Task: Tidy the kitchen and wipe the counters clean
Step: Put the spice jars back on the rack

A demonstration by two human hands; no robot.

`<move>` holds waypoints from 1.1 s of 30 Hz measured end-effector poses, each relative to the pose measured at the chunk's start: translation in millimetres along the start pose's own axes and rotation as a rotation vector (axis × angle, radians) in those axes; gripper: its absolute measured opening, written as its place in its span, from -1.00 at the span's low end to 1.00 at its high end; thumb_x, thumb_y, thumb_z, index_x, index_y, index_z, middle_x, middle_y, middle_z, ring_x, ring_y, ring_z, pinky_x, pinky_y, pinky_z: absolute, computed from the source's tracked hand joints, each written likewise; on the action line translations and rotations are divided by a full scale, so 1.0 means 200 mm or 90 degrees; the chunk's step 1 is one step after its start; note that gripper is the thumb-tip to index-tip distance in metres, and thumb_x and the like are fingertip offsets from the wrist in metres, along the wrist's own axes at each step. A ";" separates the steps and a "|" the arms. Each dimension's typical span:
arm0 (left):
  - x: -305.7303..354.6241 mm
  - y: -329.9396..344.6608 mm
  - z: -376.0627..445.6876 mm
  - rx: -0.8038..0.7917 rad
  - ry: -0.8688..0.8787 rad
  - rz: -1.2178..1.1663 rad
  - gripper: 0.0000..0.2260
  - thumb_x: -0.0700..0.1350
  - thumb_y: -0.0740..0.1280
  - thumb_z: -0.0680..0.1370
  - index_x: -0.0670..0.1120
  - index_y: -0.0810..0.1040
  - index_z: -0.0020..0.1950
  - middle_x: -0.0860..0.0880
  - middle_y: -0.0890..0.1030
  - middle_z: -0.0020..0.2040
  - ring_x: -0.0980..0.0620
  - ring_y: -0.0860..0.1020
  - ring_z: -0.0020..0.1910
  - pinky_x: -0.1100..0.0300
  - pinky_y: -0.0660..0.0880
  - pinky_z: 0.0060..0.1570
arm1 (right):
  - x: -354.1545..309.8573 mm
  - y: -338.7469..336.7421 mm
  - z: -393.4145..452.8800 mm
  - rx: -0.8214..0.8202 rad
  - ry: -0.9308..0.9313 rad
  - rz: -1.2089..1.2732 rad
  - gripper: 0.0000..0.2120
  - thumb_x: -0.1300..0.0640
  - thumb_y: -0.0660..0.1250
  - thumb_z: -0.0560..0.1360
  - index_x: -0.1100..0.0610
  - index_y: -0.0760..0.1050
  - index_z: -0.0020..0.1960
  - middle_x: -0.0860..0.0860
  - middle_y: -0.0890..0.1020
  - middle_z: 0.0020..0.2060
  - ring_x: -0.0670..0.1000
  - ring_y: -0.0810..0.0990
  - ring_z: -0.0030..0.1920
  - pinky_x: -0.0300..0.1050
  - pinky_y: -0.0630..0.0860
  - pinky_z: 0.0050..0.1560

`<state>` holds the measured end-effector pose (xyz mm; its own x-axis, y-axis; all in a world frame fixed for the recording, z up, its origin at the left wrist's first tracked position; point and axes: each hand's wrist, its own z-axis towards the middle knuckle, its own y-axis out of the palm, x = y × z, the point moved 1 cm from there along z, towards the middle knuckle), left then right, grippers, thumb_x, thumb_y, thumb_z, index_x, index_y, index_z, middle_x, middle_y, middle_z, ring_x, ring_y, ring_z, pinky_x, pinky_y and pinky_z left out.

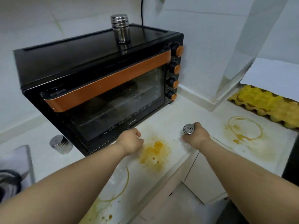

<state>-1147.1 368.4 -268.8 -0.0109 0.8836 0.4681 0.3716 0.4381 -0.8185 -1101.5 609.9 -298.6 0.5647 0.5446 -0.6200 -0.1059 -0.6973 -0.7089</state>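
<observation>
The white worktop (178,113) had a big orange spill (153,152) in front of the black oven (100,88), between the two hands. The right hand (196,136) was wrapped around a shiny metal shaker (188,129) just above the worktop. The left hand (131,140) rested beside the spill, fingers loosely curled, holding nothing.

Home kitchen, black countertop toaster oven with copper-orange handle (100,81) stood on stained white counter (169,113), white-tiled wall (48,21) behind, yellow egg tray (267,105) far right
</observation>
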 end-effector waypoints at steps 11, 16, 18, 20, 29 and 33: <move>-0.37 -0.25 -0.25 0.050 0.008 0.026 -0.77 -0.02 0.30 0.53 -0.06 0.55 0.13 -0.04 0.57 0.16 -0.05 0.52 0.14 0.25 0.40 0.04 | -0.51 0.24 -0.37 -0.174 -0.194 -0.035 -0.53 0.15 0.53 0.23 0.13 0.41 0.06 0.08 0.59 -0.02 0.13 0.60 0.01 0.07 0.58 0.05; -0.88 -0.49 -0.39 0.063 -0.080 0.145 -0.73 -0.07 0.21 0.56 -0.22 0.51 0.15 -0.15 0.56 0.20 -0.15 0.51 0.19 0.16 0.40 0.02 | -0.72 0.55 -0.63 -0.230 -0.209 0.000 -0.67 0.24 0.50 0.27 0.09 0.43 -0.07 0.10 0.62 -0.11 0.07 0.65 -0.25 -0.12 0.61 -0.29; -1.03 -0.57 -0.39 0.109 -0.122 0.098 -0.72 -0.07 0.22 0.55 -0.22 0.46 0.16 -0.18 0.54 0.20 -0.16 0.50 0.17 0.18 0.36 -0.03 | -0.78 0.65 -0.70 -0.252 -0.205 -0.002 -0.68 0.25 0.52 0.27 0.12 0.47 -0.06 0.06 0.61 -0.21 0.01 0.61 -0.33 -0.21 0.53 -0.38; -1.16 -0.64 -0.36 0.139 -0.141 0.020 -0.65 -0.04 0.25 0.55 -0.22 0.38 0.25 -0.19 0.50 0.22 -0.17 0.49 0.18 0.16 0.38 -0.01 | -0.84 0.78 -0.75 -0.266 -0.203 -0.009 -0.66 0.23 0.53 0.26 0.17 0.50 -0.02 0.06 0.62 -0.28 0.00 0.60 -0.39 -0.21 0.51 -0.39; -1.27 -0.62 -0.03 0.106 -0.064 -0.087 -0.25 0.03 0.35 0.51 -0.04 -0.02 0.56 -0.15 0.14 0.50 -0.24 0.32 0.39 -0.03 0.32 0.36 | -0.85 1.00 -0.82 -0.170 -0.149 0.028 -0.62 0.14 0.55 0.25 0.06 0.45 -0.03 0.10 0.67 -0.13 0.10 0.70 -0.21 0.06 0.65 -0.10; -1.32 -0.60 0.11 0.095 -0.044 -0.088 -0.35 0.00 0.35 0.51 -0.04 0.15 0.52 -0.11 0.23 0.48 -0.18 0.34 0.38 0.01 0.33 0.36 | -0.84 1.04 -0.81 -0.144 -0.130 0.012 -0.59 0.11 0.54 0.23 0.05 0.45 -0.01 0.06 0.66 -0.15 0.08 0.67 -0.20 0.04 0.63 -0.07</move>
<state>-1208.8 87.1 -301.4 -0.1173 0.8204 0.5597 0.2215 0.5710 -0.7905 -1085.8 298.6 -287.2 0.3858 0.5967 -0.7036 0.0827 -0.7820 -0.6178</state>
